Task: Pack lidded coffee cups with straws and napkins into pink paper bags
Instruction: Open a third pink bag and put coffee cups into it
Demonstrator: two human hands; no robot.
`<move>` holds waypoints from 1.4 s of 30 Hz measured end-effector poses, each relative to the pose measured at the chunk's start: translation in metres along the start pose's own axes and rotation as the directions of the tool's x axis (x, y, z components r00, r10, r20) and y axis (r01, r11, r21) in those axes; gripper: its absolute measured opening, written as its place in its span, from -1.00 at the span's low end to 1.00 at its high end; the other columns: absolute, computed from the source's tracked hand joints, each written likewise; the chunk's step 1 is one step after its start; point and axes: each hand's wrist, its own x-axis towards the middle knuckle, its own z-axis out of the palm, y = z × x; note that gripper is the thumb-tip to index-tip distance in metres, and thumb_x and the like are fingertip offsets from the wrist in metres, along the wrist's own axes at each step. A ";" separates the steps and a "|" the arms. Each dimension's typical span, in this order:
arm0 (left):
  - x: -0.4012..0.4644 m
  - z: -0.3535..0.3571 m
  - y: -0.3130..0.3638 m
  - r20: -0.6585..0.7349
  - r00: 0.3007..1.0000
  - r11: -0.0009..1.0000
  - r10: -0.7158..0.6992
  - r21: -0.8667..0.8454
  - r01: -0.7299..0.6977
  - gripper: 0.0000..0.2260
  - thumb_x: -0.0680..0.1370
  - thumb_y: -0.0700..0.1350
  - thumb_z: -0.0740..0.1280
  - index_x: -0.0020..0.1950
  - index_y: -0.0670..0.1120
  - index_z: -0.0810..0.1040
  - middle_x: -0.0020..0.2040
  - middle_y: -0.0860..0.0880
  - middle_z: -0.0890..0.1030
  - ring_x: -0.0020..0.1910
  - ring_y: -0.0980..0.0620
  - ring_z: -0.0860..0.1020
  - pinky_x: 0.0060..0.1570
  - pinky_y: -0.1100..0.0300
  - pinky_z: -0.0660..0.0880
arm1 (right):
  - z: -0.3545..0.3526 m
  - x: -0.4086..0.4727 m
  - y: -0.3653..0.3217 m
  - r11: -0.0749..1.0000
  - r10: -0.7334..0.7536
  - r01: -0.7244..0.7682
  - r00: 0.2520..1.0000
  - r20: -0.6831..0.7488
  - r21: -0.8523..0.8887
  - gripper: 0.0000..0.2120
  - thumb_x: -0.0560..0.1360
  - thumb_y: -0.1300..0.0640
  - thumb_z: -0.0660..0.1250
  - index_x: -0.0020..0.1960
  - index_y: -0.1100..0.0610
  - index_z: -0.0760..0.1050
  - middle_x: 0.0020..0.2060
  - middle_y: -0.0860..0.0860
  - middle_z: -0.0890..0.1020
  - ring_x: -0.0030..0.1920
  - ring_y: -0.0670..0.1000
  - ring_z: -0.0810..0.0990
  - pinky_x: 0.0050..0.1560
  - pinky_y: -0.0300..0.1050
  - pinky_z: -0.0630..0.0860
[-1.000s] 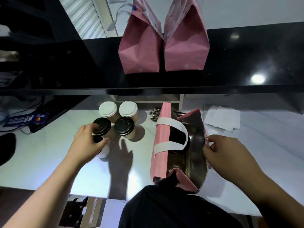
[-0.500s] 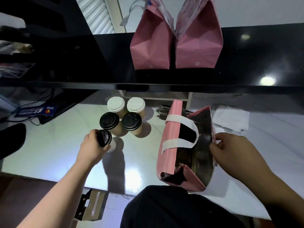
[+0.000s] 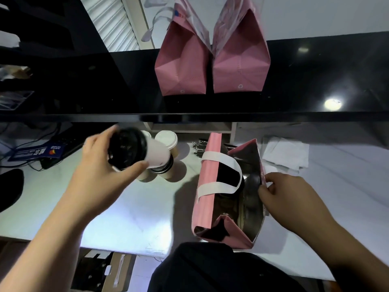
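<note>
From the head view, the left hand grips a black-lidded cup, tilted, lifted above the counter near its back edge; the right hand pinches the open pink bag's right rim at the front edge

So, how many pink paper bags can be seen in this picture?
3. Two closed bags stand side by side on the black shelf. One open bag stands on the white counter, its edge held by the right hand.
</note>
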 end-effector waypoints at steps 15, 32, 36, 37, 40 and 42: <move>-0.006 0.101 0.137 0.719 0.558 0.793 0.415 0.016 -0.610 -0.20 0.36 0.20 0.48 0.52 0.16 0.20 0.40 0.15 0.28 0.36 0.06 0.36 0.17 0.12 0.46 | -0.004 -0.009 0.008 1.000 0.028 -0.028 0.999 -0.021 -0.002 -0.72 0.59 -0.05 0.17 -0.26 0.01 0.42 -0.46 -0.02 0.57 -0.39 0.02 0.54 -0.43 -0.05 0.43; -0.019 0.178 0.106 0.849 0.360 0.537 0.387 0.110 -0.836 -0.32 0.40 -0.01 0.54 0.46 -0.06 0.36 0.25 -0.04 0.44 0.21 -0.09 0.44 0.18 -0.02 0.53 | -0.013 -0.015 0.020 0.999 0.047 -0.047 0.998 -0.035 0.003 -0.74 0.58 -0.03 0.16 -0.25 0.01 0.42 -0.47 -0.02 0.56 -0.41 0.04 0.53 -0.39 0.02 0.52; -0.022 0.185 0.100 0.850 0.352 0.546 0.391 0.094 -0.832 -0.29 0.37 -0.04 0.57 0.44 -0.07 0.34 0.27 -0.06 0.40 0.20 -0.09 0.42 0.09 -0.01 0.56 | -0.013 -0.016 0.022 1.000 0.028 -0.028 0.999 -0.047 0.001 -0.74 0.59 -0.03 0.16 -0.25 0.00 0.40 -0.44 -0.03 0.56 -0.40 0.04 0.53 -0.37 0.00 0.51; -0.023 0.186 0.099 0.851 0.349 0.551 0.393 0.085 -0.830 -0.28 0.38 -0.04 0.57 0.46 -0.06 0.33 0.28 -0.06 0.39 0.21 -0.08 0.40 0.10 -0.02 0.56 | -0.013 -0.016 0.022 1.000 0.022 -0.021 0.999 -0.049 0.005 -0.75 0.59 -0.02 0.16 -0.24 -0.01 0.39 -0.44 -0.04 0.56 -0.40 0.03 0.53 -0.38 -0.01 0.49; -0.023 0.187 0.098 0.845 0.348 0.542 0.405 0.084 -0.836 -0.31 0.39 -0.04 0.55 0.45 -0.06 0.36 0.28 -0.05 0.39 0.21 -0.07 0.38 0.12 -0.05 0.56 | -0.013 -0.017 0.025 1.000 0.012 -0.012 0.999 -0.044 0.001 -0.77 0.59 0.00 0.18 -0.23 -0.01 0.40 -0.45 -0.04 0.55 -0.40 0.02 0.52 -0.41 -0.03 0.45; -0.021 0.187 0.097 0.840 0.358 0.521 0.407 0.109 -0.847 -0.31 0.37 -0.04 0.56 0.44 -0.08 0.38 0.27 -0.05 0.40 0.19 -0.08 0.38 0.13 -0.03 0.55 | -0.014 -0.017 0.028 1.000 0.009 -0.009 0.999 -0.040 -0.001 -0.79 0.58 0.01 0.19 -0.23 -0.02 0.41 -0.46 -0.04 0.54 -0.41 0.01 0.52 -0.43 -0.05 0.42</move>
